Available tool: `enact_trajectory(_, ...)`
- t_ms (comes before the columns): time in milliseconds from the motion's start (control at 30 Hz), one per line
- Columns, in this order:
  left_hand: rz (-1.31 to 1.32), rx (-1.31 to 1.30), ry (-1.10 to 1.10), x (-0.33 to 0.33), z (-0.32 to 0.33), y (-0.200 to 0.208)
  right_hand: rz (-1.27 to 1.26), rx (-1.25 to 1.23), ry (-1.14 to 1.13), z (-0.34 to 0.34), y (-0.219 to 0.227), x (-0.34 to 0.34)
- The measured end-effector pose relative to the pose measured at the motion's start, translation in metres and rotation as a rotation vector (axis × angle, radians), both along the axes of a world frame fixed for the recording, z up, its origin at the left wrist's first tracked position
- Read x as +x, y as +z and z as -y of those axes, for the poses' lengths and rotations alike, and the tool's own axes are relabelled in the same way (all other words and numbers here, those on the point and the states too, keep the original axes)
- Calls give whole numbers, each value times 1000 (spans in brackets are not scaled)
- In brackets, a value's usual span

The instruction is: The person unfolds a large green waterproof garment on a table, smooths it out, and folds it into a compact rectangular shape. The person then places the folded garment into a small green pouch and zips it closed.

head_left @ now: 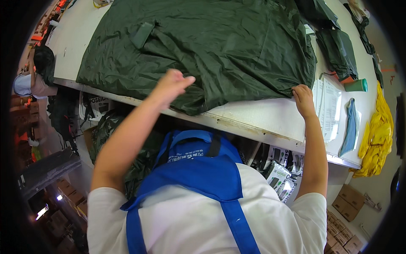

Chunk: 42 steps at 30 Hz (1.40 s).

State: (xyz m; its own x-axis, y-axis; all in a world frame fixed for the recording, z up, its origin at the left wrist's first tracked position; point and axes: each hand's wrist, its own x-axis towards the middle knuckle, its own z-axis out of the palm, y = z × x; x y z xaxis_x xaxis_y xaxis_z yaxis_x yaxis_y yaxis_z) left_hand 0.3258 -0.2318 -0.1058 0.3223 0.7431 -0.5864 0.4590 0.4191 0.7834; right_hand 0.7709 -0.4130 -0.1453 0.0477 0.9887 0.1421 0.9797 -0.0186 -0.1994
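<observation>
A large piece of thin, slightly shiny dark green fabric [241, 46] lies spread and wrinkled over the white tabletop. A small flap of the same colour [144, 34] stands out on its upper left. My right hand [303, 99] pinches the fabric at its near right corner, just above the table. Over the near middle of the cloth is my left hand [172, 86], its fingers curled in and the thumb side toward the right. Nothing shows between those fingers, and the cloth beneath them bunches into folds reaching the table's front edge.
Folded dark green packs [337, 53], a green roll [356, 85], printed sheets [330, 103] and a blue cloth strip [349, 127] lie at the right. Yellow fabric [376, 131] hangs off that end. Beneath the table sit a blue bag [198, 146] and packaged goods [277, 175]. Another person [36, 82] is far left.
</observation>
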Motion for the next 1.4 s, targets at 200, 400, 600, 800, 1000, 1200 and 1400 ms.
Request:
enact_trajectory(200, 448, -269, 406, 54, 23, -56, -95, 70, -88, -16, 2, 2)
enact_trajectory(400, 374, -588, 441, 18, 94, -105, 270, -296, -333, -50, -34, -3)
enact_trajectory(600, 202, 137, 330, -67, 36, -42, -55, 414, -210, -74, -12, -136)
enact_trajectory(800, -661, 1076, 245, -109, -85, -42, -267, -104, 199, -67, -21, -276)
enact_trajectory(1000, -145, 1191, 53, -115, -135, -57, -931, -122, -24, -148, 35, -334)
enact_trajectory(1200, 384, 1346, -97, -117, -108, 18, -2147, -329, -343, -241, 80, -366)
enact_trajectory(1400, 800, 425, 342, -120, -91, 27, -2148, -54, -359, -232, 108, -376)
